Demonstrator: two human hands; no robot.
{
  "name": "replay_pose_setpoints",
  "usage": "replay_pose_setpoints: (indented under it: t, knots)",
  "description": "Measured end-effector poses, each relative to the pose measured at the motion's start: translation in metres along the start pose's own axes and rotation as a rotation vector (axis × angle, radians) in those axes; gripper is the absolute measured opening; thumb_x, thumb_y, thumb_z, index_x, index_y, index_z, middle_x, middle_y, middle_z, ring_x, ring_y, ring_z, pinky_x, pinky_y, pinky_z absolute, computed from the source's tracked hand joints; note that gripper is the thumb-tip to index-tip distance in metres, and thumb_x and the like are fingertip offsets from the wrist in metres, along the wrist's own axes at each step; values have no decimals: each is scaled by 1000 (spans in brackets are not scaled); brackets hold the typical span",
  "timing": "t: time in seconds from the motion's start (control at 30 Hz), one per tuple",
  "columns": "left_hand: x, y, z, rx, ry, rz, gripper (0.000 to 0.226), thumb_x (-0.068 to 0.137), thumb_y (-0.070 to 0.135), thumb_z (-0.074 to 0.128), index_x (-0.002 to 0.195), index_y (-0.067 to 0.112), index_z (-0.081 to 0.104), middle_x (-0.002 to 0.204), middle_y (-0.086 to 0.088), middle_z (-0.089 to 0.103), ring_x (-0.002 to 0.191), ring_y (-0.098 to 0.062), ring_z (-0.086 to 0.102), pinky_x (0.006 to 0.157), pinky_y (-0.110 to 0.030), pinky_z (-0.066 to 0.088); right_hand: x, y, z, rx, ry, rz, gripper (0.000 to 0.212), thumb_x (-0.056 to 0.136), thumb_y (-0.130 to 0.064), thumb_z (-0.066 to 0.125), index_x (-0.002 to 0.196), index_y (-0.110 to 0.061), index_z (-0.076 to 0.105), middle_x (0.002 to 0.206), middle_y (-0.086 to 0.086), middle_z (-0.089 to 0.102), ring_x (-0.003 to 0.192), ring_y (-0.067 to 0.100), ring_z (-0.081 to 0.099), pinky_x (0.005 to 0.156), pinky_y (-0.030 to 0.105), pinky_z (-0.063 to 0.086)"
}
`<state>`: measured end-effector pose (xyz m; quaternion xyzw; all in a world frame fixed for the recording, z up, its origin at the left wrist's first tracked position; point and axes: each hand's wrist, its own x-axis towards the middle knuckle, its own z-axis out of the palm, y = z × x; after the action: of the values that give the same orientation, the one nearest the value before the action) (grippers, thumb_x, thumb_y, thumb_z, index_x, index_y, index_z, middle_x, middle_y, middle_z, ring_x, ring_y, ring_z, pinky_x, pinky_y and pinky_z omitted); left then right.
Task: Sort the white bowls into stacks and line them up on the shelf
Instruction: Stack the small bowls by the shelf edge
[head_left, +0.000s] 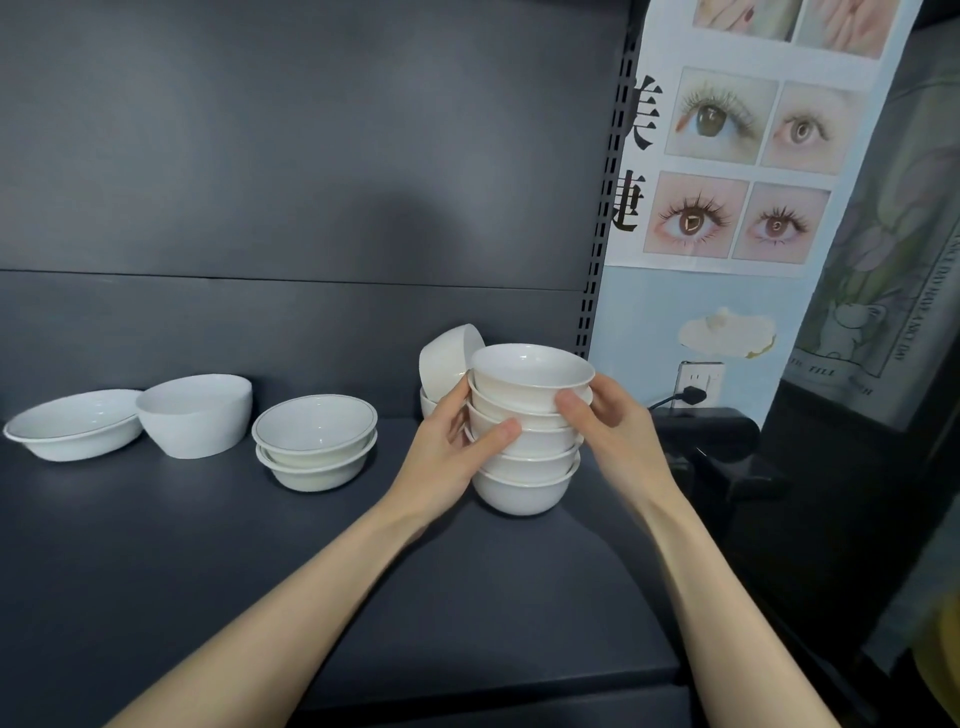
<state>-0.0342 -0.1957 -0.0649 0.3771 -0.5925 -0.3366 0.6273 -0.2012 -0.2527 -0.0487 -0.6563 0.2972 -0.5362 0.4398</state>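
A tall stack of several white bowls (527, 470) stands on the dark shelf (208, 545) at the right. My left hand (457, 441) grips its left side, thumb across the middle bowls. My right hand (610, 421) holds the right side near the top bowl (530, 371). Behind the stack, a white bowl (447, 353) leans tilted on another one. To the left sit a stack of two rimmed bowls (314, 441), a deeper bowl (195, 415) and a shallow wide bowl (72, 423) that touch each other.
The shelf's slotted upright post (602, 218) rises just right of the stack. A poster with eye pictures (727, 156) hangs beyond it, above a wall socket with a black plug (693, 389). A dark object (717, 436) lies right of the shelf.
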Motion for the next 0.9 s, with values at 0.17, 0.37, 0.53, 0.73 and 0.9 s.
replay_pose_setpoints:
  t: [0.17,0.37,0.53,0.73,0.9]
  knots:
    - [0,-3,0,-7,-7,9,48,88,3,62,122,33,50,127,13,61,116,4,56,89,-9,44,1,2,0,-43,3,-19,32,89,-17,63,120,-14,58,109,-12,67,95,-7,64,74,9,49]
    - [1,-9,-2,41,38,1,51,86,10,67,130,27,50,128,10,62,118,0,56,94,-14,45,1,4,1,-76,0,-29,35,89,-23,63,123,-17,57,114,-12,66,103,-5,62,82,11,49]
    - [-1,-11,-8,167,102,-40,68,72,39,80,133,26,53,125,15,63,119,2,55,102,-25,45,0,2,2,-69,-10,-12,34,89,-23,63,122,-21,54,111,-15,64,95,-11,61,77,9,48]
    - [-6,2,-20,435,105,-71,52,77,42,75,124,29,58,120,18,63,120,0,53,95,-20,41,-4,-13,-8,-168,-63,53,77,79,-42,70,144,-22,36,143,-10,45,124,6,50,96,22,46]
    - [-21,28,-37,722,44,-72,50,78,44,74,120,19,63,117,6,66,111,-5,59,99,-28,46,-10,-39,-11,-398,-90,-20,84,77,-40,74,147,-21,32,152,-7,34,132,7,35,103,25,32]
